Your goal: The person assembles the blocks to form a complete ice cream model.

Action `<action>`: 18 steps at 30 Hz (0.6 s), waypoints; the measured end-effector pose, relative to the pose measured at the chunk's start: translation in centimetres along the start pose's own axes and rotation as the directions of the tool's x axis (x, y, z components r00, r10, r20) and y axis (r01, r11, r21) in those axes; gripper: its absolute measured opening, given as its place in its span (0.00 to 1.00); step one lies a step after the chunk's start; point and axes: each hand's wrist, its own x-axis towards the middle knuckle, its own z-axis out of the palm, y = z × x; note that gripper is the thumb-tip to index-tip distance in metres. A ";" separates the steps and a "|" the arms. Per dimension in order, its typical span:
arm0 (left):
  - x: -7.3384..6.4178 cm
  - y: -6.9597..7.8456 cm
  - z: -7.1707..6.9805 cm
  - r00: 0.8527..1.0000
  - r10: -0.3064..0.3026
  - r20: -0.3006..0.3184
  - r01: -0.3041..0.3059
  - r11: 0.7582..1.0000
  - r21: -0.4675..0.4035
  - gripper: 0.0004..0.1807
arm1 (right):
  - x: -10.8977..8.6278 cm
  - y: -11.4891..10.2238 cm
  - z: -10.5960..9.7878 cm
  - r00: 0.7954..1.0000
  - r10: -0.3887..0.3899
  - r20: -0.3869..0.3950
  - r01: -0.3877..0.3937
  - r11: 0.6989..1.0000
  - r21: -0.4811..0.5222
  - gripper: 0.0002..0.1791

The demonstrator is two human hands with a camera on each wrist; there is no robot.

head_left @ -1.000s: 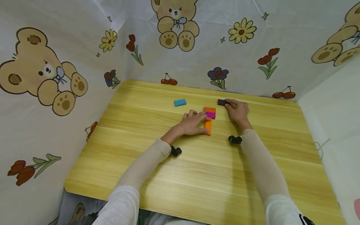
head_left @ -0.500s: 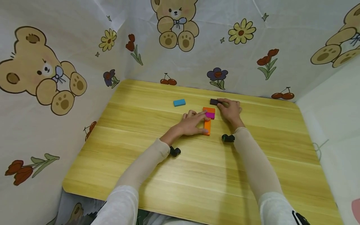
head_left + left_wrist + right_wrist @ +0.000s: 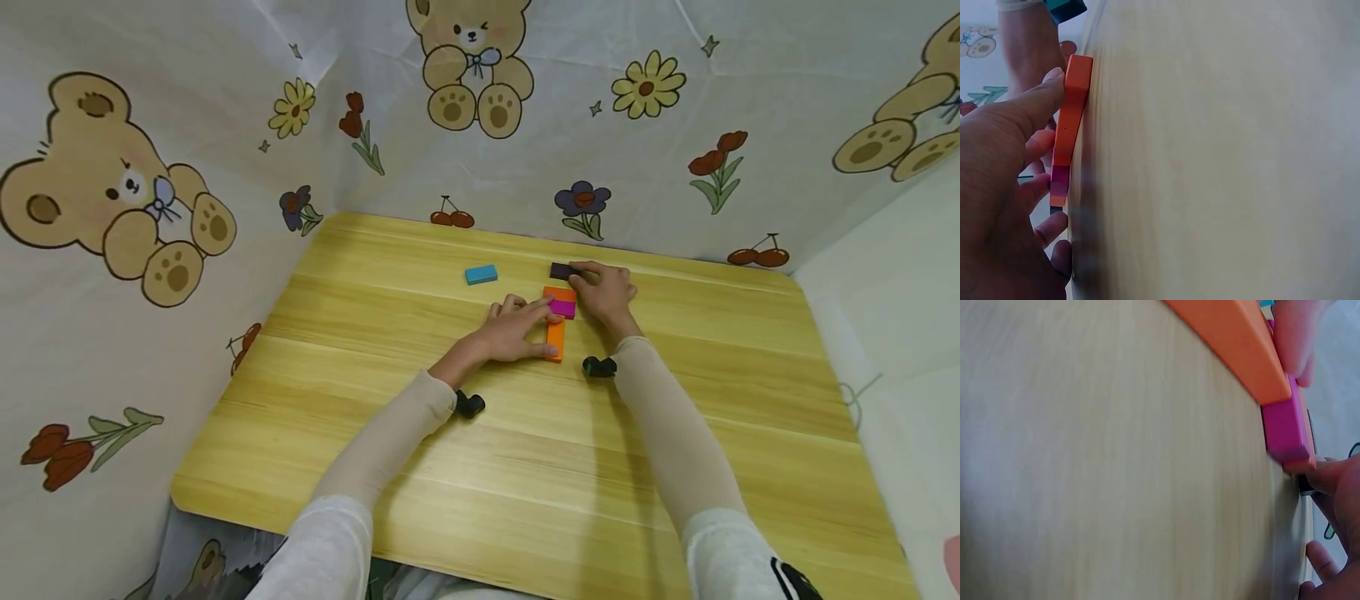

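In the head view my left hand point(image 3: 506, 335) rests over a short line of blocks. Its thumb touches the near end of an upright-running orange block point(image 3: 556, 333); other fingertips lie at the magenta block point(image 3: 565, 309) beyond it. A second orange block point(image 3: 558, 292) lies crosswise against the magenta one's far side. Just past that, my right hand point(image 3: 609, 296) pinches a black block point(image 3: 560, 271) between thumb and fingers, apart from the row. The right wrist view shows the magenta block point(image 3: 1286, 428) near the right thumb, with only a sliver of the black block point(image 3: 1305, 485).
A blue block point(image 3: 481, 274) lies alone on the wooden table point(image 3: 480, 483), left of the row. Behind the table's far edge hangs a white cloth point(image 3: 547, 158) printed with bears and flowers. Black wrist cameras point(image 3: 470, 405) hang by both wrists.
My right hand has slid the black block leftward along the table, to just behind the crosswise orange block. The left hand and the other blocks have stayed put.
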 end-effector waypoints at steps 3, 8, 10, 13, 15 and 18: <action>-0.1 0.0 0.0 1.000 -0.001 0.000 0.001 1.000 0.004 0.37 | 0.0 -0.4 0.4 1.000 -0.012 0.001 0.012 1.000 0.009 0.22; 0.0 0.3 -0.1 1.000 -0.005 -0.001 0.005 1.000 0.003 0.35 | 0.0 -0.7 0.3 1.000 -0.021 -0.005 0.021 0.999 0.034 0.21; 0.0 0.2 0.0 1.000 -0.011 0.004 0.011 1.000 0.009 0.35 | -0.1 -0.8 0.2 1.000 -0.018 0.001 0.018 0.999 0.036 0.20; 0.0 0.2 0.1 1.000 -0.014 0.010 0.014 1.000 0.009 0.36 | -0.2 -0.8 0.1 1.000 -0.013 0.018 0.012 0.999 0.041 0.20; 0.1 0.1 0.1 1.000 -0.013 0.008 0.013 1.000 0.006 0.36 | -0.2 -0.8 0.1 1.000 -0.009 0.023 0.008 0.999 0.047 0.20; 0.1 -0.1 0.2 1.000 -0.016 -0.001 0.016 1.000 0.007 0.35 | -0.4 -0.8 0.1 1.000 -0.015 0.025 0.013 0.998 0.061 0.20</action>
